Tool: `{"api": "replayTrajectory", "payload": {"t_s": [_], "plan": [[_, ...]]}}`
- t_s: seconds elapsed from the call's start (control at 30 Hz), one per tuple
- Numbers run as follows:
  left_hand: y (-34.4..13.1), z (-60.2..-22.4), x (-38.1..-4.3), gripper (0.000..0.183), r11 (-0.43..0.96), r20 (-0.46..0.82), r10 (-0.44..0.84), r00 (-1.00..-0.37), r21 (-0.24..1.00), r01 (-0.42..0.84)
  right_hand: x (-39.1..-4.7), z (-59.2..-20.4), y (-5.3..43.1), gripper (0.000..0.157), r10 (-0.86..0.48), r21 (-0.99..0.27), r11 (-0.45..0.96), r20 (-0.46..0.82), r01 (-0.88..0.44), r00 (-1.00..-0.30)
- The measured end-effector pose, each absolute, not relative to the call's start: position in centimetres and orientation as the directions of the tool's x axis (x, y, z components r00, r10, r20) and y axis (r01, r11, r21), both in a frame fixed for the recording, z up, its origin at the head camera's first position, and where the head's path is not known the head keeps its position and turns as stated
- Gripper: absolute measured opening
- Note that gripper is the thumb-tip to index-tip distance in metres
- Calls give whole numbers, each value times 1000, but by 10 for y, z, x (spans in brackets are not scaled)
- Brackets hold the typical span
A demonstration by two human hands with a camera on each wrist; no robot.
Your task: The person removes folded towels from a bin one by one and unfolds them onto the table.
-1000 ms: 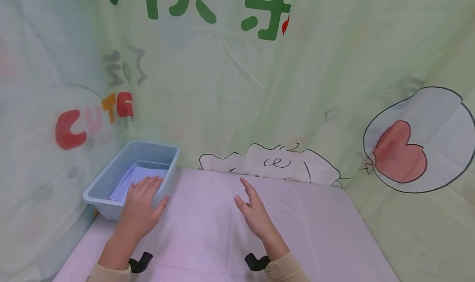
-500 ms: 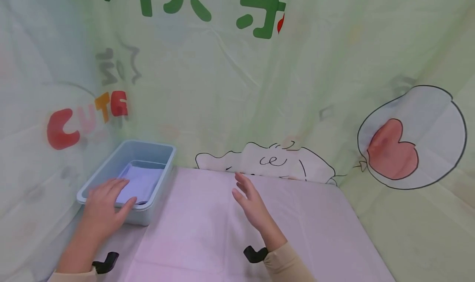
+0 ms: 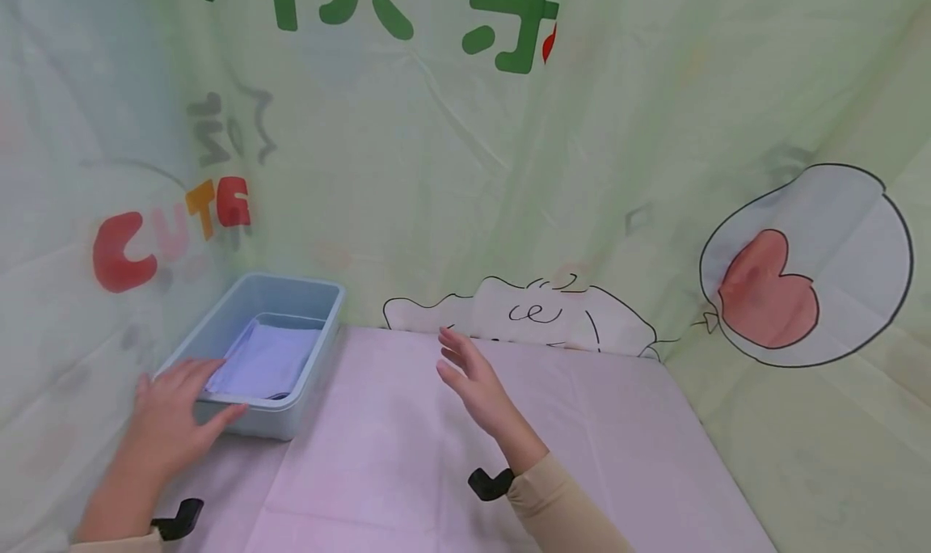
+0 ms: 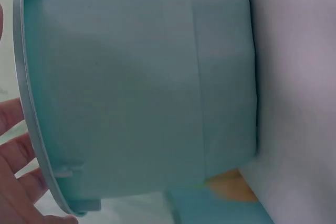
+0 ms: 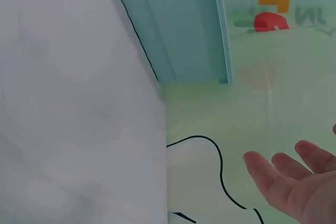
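Observation:
A light blue plastic bin [image 3: 269, 424] stands at the table's left, with a folded pale lilac cloth [image 3: 272, 359] lying inside. My left hand [image 3: 167, 424] is at the bin's near left corner, its fingers spread over the rim and its thumb in front of the near wall. From the left wrist, the bin's outer wall [image 4: 121, 87] fills most of the view, with fingers [image 4: 16, 153] behind the rim; whether they touch it I cannot tell. My right hand [image 3: 473, 391] hovers above the table's middle, fingers loosely extended, holding nothing; the right wrist view shows its fingertips [image 5: 278, 171].
A pale pink-lilac cover lies over the table [image 3: 378, 432]. Printed curtains surround it at the back and sides, including the back curtain [image 3: 407, 173]. Something orange-brown [image 4: 231, 184] shows by the bin's base in the left wrist view.
My left hand has drawn back leftward and toward me, from above the bin's inside to its near left corner, uncovering the cloth. The right hand has shifted slightly left.

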State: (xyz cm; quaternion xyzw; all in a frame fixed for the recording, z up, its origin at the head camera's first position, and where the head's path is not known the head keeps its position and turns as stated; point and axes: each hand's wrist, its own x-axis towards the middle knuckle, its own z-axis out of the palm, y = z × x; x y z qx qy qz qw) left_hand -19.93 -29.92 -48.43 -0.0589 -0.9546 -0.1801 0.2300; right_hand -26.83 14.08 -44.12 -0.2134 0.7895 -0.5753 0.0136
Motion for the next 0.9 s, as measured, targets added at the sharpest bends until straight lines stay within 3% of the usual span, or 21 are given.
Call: {"api": "replayTrajectory", "payload": {"t_s": [0.17, 0.73, 0.9], "plan": [[-305, -488, -199, 82, 917, 480, 45, -876, 328, 227, -270, -437, 135, 64, -356, -912, 248, 228, -327, -906], [-321, -505, -213, 44, 894, 689, 128, -713, 232, 384, -278, -430, 118, 61, -410, -911, 186, 268, -367, -872], [-324, -506, -217, 40, 884, 680, 102, -726, 273, 380, -283, -430, 116, 62, -423, -928, 140, 259, -345, -869]]}}
